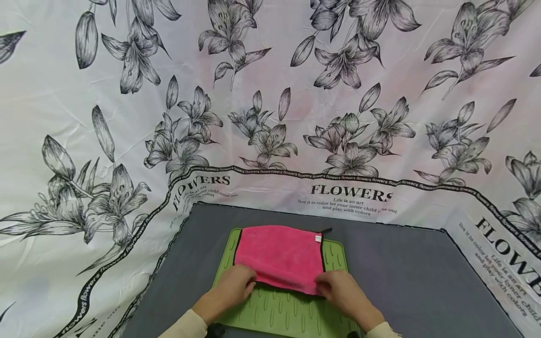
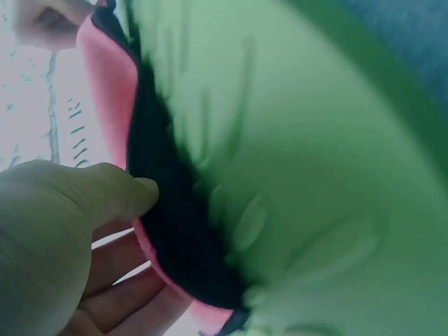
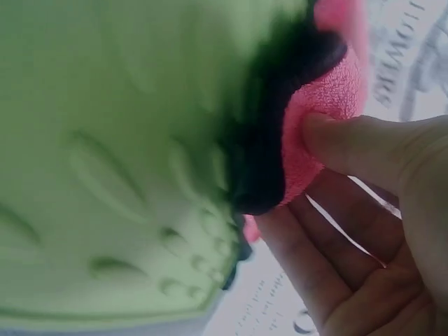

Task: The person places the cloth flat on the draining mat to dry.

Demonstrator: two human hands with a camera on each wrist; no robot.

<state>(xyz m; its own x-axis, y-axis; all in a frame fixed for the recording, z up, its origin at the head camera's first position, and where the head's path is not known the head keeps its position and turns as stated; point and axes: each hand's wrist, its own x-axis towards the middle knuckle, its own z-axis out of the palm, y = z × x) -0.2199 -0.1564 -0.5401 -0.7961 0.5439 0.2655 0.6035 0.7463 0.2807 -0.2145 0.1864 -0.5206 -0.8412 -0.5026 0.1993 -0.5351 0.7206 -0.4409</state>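
A pink cloth (image 1: 279, 253) with black edging and a small white tag lies over the far part of a green ridged mat (image 1: 279, 312). My left hand (image 1: 231, 288) pinches the cloth's near left corner, thumb on the dark edge in the left wrist view. At the near right corner, my right hand (image 1: 343, 293) pinches the cloth between thumb and fingers; the right wrist view shows the thumb (image 3: 350, 143) on the pink side. Between the two hands the near edge sags and curls a little above the mat.
The mat rests on a grey table (image 1: 405, 272). Around the table hangs a white floral sheet (image 1: 270, 112) with black lily prints and lettering. A short black loop (image 1: 327, 230) sticks out from the cloth's far right corner.
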